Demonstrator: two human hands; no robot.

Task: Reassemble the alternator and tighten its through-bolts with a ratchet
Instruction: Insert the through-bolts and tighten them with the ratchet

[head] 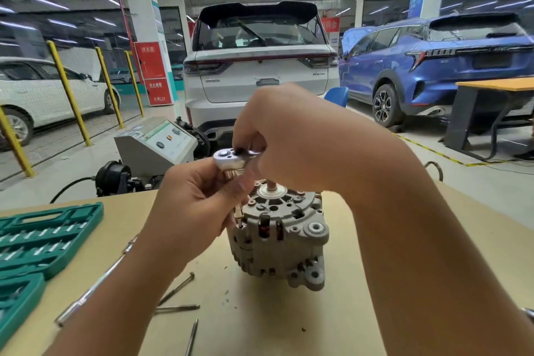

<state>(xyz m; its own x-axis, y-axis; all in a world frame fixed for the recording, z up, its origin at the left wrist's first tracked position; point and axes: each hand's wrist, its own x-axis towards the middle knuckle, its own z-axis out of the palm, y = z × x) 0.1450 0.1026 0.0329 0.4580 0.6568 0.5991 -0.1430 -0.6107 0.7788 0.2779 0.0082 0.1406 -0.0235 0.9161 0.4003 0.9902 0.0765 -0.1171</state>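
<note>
— What are we working on?

— The alternator [278, 235], a ribbed grey cast-metal body with copper windings showing through its slots and a short shaft standing from a white disc on top. It sits upright on the tan table [361, 283], straight below both our hands.

— And the tool?

— The ratchet [229, 158], with a shiny rounded steel head. Our right hand [291, 136] is curled over its handle from above, fingers pressed around it, so the handle is hidden. Our left hand [190, 205] pinches just under the head, thumb and fingers closed on the extension or socket that runs down to the alternator's left upper edge. We cannot tell whether it is seated on a bolt there.

— Anything lying loose?

— Three long bolts [176, 289], thin and dull steel, lie on the table below our left wrist, well apart from the alternator. A long chrome bar [92, 289] lies under the left forearm. Further left, the green plastic socket case [49, 240] lies open, rows of bright bits inside.
</note>
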